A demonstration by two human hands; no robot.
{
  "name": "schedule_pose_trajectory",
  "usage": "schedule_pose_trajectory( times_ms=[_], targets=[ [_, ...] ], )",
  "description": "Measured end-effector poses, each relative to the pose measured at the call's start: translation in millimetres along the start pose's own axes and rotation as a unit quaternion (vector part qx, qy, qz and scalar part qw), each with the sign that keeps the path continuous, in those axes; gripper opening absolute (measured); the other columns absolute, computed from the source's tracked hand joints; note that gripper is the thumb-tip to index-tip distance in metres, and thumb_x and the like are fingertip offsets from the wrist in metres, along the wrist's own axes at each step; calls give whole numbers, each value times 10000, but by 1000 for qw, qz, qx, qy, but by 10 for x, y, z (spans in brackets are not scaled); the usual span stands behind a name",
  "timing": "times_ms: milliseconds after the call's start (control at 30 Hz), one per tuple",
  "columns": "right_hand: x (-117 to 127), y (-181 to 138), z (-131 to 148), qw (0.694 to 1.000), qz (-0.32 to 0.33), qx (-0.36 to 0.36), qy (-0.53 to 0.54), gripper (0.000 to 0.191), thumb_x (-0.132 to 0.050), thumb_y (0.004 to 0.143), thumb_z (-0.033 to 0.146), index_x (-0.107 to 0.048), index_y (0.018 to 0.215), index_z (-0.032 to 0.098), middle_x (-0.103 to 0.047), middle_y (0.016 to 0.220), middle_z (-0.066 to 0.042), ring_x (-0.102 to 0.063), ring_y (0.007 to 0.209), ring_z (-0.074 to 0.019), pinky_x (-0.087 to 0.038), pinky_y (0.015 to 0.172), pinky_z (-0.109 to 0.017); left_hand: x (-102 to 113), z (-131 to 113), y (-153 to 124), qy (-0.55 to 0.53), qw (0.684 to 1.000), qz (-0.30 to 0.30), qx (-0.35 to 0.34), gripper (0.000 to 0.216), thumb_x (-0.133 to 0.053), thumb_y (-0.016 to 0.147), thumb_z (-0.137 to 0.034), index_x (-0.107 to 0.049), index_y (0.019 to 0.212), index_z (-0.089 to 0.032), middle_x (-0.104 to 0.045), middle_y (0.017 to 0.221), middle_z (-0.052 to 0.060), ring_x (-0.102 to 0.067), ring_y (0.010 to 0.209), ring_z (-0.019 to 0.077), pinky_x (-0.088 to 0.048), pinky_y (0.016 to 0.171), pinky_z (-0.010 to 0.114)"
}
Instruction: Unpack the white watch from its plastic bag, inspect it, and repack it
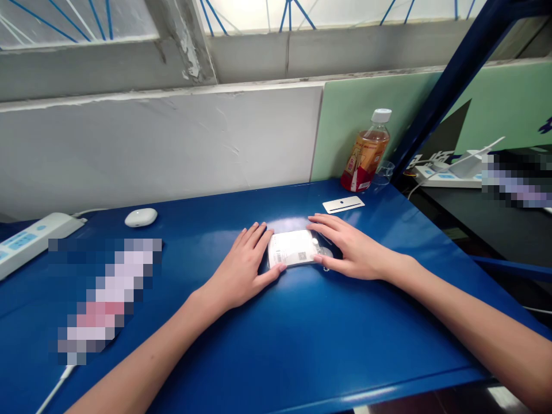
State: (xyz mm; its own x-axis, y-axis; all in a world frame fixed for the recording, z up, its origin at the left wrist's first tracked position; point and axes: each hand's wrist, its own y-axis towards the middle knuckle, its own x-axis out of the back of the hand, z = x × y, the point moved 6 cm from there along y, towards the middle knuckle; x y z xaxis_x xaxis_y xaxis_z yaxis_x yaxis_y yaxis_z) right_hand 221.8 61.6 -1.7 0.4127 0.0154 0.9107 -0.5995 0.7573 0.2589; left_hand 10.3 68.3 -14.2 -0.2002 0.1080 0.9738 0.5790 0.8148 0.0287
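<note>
A small flat white package point(290, 248) with printed labels and a clear wrapper edge lies on the blue desk point(276, 345). At its left end is my left hand point(244, 264), palm down, fingers stretched out, its thumb at the near edge and its index finger by the far left corner. My right hand point(356, 248) lies around the right end, thumb and fingers apart, fingertips at the corners. Partly under that hand, a clear round piece point(326, 252) shows beside the package. Neither hand is wrapped round the package.
A white card with a slot point(344, 204) lies behind my right hand, near a drink bottle point(365, 150) and a clear cup point(383, 171). To the left are a white earbud case point(141, 217), a power strip point(37, 238) and a blurred-out device point(112, 293) on a white cable.
</note>
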Motion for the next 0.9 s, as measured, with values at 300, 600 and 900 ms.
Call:
schedule_pose_trajectory(
  times_ms=[300,600,900],
  targets=[
    [20,-1,50,999,-7,27,32,493,-490,968,308,-468,1438,162,-550,1417,-184,-473,1355,-338,-446,1078,-546,2,-12,-5,-9,1000,2,2,758,-426,962,-635,-344,1517,-126,-272,1619,189,-180,1517,342,-184,1218,538],
    [44,17,21,998,-33,27,37,364,-571,911,301,-551,1246,161,-609,1289,-184,-532,1278,-332,-478,1039,-498,-5,-5,-7,-13,1000,-2,-3,773,-426,955,-653,-353,1508,-118,-277,1618,192,-178,1518,343,-178,1223,533],
    [65,-5,-10,998,-49,-7,36,424,-568,890,258,-567,1300,149,-636,1320,-183,-573,1270,-333,-501,1032,-519,3,-7,-15,-12,1000,4,2,762,-419,958,-644,-344,1518,-133,-262,1625,182,-168,1519,343,-179,1223,534]
  ],
)
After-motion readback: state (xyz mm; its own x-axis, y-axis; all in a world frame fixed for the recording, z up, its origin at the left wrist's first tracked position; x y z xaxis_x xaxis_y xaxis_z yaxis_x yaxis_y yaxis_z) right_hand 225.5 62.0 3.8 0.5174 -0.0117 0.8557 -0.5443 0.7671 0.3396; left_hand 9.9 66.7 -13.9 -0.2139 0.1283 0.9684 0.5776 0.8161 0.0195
